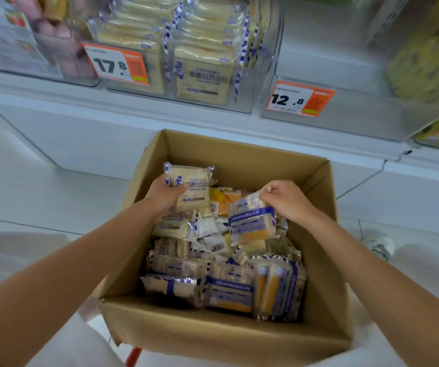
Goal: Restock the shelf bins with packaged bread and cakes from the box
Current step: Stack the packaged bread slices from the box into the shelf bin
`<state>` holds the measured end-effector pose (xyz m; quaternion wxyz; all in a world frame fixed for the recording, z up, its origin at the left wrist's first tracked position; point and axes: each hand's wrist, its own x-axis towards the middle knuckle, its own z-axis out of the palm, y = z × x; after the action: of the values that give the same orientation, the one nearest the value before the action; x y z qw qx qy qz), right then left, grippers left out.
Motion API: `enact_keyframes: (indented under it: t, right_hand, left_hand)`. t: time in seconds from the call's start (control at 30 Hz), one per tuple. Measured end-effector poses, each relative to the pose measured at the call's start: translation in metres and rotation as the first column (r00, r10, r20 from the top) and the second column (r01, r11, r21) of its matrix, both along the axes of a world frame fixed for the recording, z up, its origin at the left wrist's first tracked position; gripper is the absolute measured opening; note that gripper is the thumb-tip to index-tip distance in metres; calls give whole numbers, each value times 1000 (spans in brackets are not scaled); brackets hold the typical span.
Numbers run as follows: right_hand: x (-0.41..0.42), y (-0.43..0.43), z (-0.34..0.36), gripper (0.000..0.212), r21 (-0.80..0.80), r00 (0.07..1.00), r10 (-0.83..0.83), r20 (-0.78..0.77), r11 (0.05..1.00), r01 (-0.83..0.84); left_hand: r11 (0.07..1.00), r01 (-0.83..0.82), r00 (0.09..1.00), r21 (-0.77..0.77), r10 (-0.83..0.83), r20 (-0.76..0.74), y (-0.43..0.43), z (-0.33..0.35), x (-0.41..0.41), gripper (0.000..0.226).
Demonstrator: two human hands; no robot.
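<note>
- One cardboard box (213, 332), centre frame, heaped with packets (226, 284).
- Left hand (165, 193) grips one cream packet (193, 188) over the box, fingers curled round it.
- Right hand (288, 201) pinches one blue-banded packet (251, 223) by its corner.
- Two tags up top: 17.8 tag (118, 64), 12.8 tag (299, 99).

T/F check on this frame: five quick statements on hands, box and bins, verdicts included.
1. The left hand grips a cream bread pack above the cardboard box. True.
2. The right hand holds nothing. False: it pinches a blue-banded cake pack by its top edge.
3. The bin with the 12.8 tag is stuffed full. False: it looks empty.
4. The bin with the 17.8 tag holds stacked bread packs printed like the cream bread pack. True.
5. The cardboard box is nearly empty. False: many loose packs lie in it.
</note>
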<state>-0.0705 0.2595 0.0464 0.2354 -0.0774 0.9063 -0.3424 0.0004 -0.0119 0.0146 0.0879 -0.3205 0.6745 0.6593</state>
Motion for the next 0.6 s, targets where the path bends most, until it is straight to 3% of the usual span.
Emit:
enact_keyframes:
  t: [0.1, 0.2, 0.27, 0.33, 0.5, 0.6]
  right_hand:
    - [5, -8, 28, 11, -130, 968, -42, -246, 991, 10]
    - [25, -32, 30, 17, -64, 927, 220, -304, 966, -250]
    - [34, -41, 19, 23, -39, 891, 331, -313, 932, -360]
    - [33, -44, 12, 28, -113, 914, 316, -256, 929, -353]
    - [18, -40, 7, 6, -309, 991, 134, -20, 941, -134]
    - [7, -37, 5, 27, -265, 996, 58, -66, 961, -74]
  left_hand:
    - [970, -13, 994, 244, -14, 110, 17, 9, -4, 27]
    - [788, -13, 990, 616, -75, 117, 26, 18, -10, 51]
    - [695, 31, 994, 718, -99, 52, 25, 19, -17, 77]
    - [660, 8, 995, 751, -83, 63, 23, 23, -20, 87]
    - [699, 111, 985, 706, -170, 14, 21, 24, -18, 53]
    - [718, 182, 972, 672, -234, -14, 26, 22, -15, 33]
